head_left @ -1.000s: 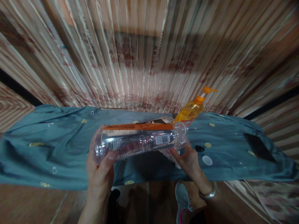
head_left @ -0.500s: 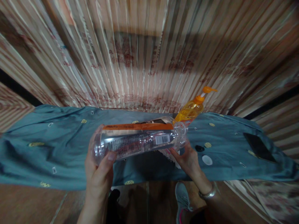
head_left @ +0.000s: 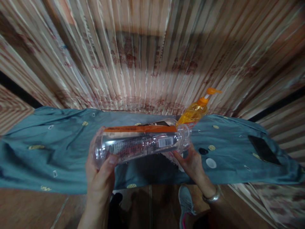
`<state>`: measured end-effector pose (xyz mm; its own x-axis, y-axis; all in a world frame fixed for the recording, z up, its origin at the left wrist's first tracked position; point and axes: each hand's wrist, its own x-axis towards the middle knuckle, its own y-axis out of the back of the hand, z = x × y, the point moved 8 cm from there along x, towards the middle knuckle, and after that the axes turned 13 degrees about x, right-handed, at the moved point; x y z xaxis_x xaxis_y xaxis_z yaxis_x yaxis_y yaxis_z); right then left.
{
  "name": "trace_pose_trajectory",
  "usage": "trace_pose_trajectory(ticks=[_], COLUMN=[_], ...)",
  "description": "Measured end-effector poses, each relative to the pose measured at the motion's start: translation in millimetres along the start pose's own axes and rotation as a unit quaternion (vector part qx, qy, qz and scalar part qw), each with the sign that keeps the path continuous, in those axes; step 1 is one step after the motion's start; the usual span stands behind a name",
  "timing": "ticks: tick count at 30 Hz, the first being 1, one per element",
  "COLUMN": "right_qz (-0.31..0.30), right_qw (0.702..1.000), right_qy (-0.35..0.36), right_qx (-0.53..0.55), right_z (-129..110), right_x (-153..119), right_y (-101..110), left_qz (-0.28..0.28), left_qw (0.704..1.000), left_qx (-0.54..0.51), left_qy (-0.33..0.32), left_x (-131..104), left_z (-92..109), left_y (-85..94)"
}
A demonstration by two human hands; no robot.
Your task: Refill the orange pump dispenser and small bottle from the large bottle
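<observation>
A clear plastic bottle [head_left: 140, 143] with an orange-edged label and a barcode lies sideways in the air between my hands, its neck to the right. My left hand [head_left: 101, 171] is closed around its base, thumb on the near side. At the neck end, my right hand [head_left: 192, 162] grips the bottle from below; some of its fingers are hidden behind the plastic. Behind the neck stands a pump bottle [head_left: 193, 113] of yellow liquid with an orange pump head. Under my right hand shows part of a pinkish-white item [head_left: 175, 160], mostly hidden.
A teal patterned cloth [head_left: 64, 152] covers the long surface. To the right lie a small black object [head_left: 203, 151], a white round disc [head_left: 211, 163] and a dark phone [head_left: 264, 150]. A striped curtain [head_left: 143, 63] hangs behind.
Almost nothing differs. The bottle's base and my left hand have shifted very slightly to the left; both hands keep their hold.
</observation>
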<state>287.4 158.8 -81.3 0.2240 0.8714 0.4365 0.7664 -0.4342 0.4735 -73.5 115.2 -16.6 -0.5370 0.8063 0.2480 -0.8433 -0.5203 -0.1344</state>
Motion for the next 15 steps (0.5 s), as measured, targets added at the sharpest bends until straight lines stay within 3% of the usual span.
trace_pose_trajectory(ticks=[15], right_qz=[-0.007], right_qw=[1.000], right_qy=[-0.002], right_qx=[-0.004], right_z=[1.1], right_x=[-0.6], right_y=[0.2], left_qz=[0.011], left_qw=[1.000], left_qx=[0.014], left_qy=[-0.002], left_x=[-0.2], left_z=[-3.0], left_y=[2.2])
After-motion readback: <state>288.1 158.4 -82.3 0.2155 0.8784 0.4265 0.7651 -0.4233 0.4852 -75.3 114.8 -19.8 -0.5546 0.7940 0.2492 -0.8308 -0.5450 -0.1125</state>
